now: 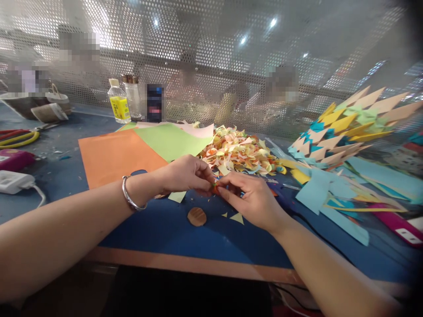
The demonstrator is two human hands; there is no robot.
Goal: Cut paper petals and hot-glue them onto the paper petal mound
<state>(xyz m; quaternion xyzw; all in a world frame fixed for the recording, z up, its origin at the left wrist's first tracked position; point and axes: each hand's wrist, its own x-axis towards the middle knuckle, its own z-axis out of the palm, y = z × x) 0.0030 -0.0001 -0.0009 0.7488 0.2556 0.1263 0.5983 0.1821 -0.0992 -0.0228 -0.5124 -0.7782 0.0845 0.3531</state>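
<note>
My left hand and my right hand meet over the table, fingertips pinched together on a small orange-red piece with a bit of green. Fingers cover most of it, so its exact shape is hidden. Just below lies a round brown disc, and small pale-yellow paper triangles are scattered to its right. Behind my hands rises a heap of curled paper scraps. An orange paper sheet and a light-green sheet spread out to the left of the heap.
A yellow-labelled bottle, a glass jar and a phone stand at the back. Yellow-and-red-handled scissors and a white plug lie left. Right are a spiky folded-paper stack, blue paper pieces and a pink power strip.
</note>
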